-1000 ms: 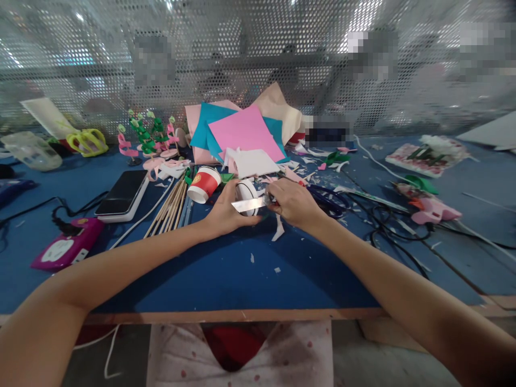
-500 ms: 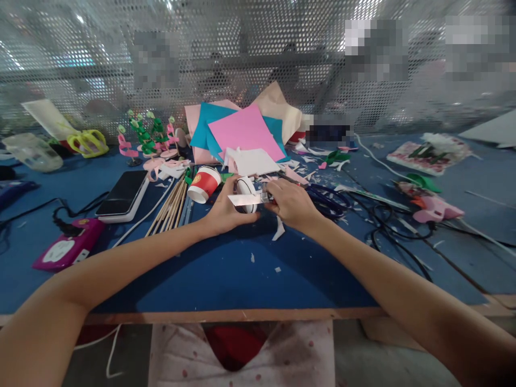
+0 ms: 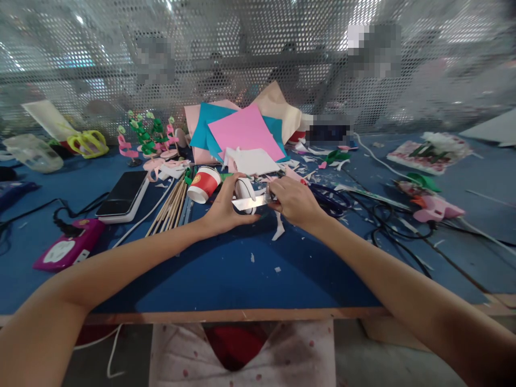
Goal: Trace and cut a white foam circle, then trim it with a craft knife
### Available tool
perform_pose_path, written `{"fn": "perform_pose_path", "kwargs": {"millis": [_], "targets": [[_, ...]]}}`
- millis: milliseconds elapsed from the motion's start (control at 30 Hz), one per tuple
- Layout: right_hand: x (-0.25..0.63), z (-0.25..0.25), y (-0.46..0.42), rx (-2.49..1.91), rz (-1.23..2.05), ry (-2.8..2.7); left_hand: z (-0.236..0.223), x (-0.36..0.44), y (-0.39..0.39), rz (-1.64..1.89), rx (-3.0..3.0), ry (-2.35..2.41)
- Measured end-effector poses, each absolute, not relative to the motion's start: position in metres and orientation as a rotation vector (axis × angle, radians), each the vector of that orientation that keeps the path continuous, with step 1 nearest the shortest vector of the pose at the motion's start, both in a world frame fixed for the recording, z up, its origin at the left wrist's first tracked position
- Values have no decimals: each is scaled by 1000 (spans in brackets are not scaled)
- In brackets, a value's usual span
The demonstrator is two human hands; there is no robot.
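Curled round a white round cup-like piece [image 3: 242,188], my left hand [image 3: 224,208] has its thumb below and fingers above; the piece's exact kind is unclear. My right hand [image 3: 297,203] grips a utility knife [image 3: 253,202], its handle mostly hidden in the fist. The wide metal blade points left, lying across the front of the white piece. Beside my left hand, a red and white paper cup [image 3: 205,184] leans on the table. A bundle of thin wooden sticks [image 3: 169,207] lies left of the cup.
Coloured paper sheets [image 3: 245,131] are heaped behind my hands, with paper scraps around. A power bank-like white device [image 3: 123,196] and a purple power socket [image 3: 66,247] sit left. Black cables [image 3: 382,215] and blue-handled scissors [image 3: 330,199] lie right. Perforated metal [image 3: 258,54] stands behind.
The knife blade has shifted slightly right and down against the white piece, and tilts more. My right hand has turned a little; my left hand stays nearly in place.
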State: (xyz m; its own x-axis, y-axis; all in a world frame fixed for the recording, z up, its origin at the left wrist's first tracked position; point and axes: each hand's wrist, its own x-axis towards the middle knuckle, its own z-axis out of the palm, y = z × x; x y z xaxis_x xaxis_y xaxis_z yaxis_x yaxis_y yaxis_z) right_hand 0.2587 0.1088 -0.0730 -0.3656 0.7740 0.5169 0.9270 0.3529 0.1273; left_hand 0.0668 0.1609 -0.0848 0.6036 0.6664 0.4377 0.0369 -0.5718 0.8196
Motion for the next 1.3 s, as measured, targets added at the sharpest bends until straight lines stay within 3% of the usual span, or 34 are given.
{"fn": "perform_pose_path", "kwargs": {"millis": [667,1300], "targets": [[246,-76,105,-1494,-701,-2202,-86,69,160,974,2223,462],[244,-73,105,-1638,-615,-2169,-83,76,160,831,1624,531]]}}
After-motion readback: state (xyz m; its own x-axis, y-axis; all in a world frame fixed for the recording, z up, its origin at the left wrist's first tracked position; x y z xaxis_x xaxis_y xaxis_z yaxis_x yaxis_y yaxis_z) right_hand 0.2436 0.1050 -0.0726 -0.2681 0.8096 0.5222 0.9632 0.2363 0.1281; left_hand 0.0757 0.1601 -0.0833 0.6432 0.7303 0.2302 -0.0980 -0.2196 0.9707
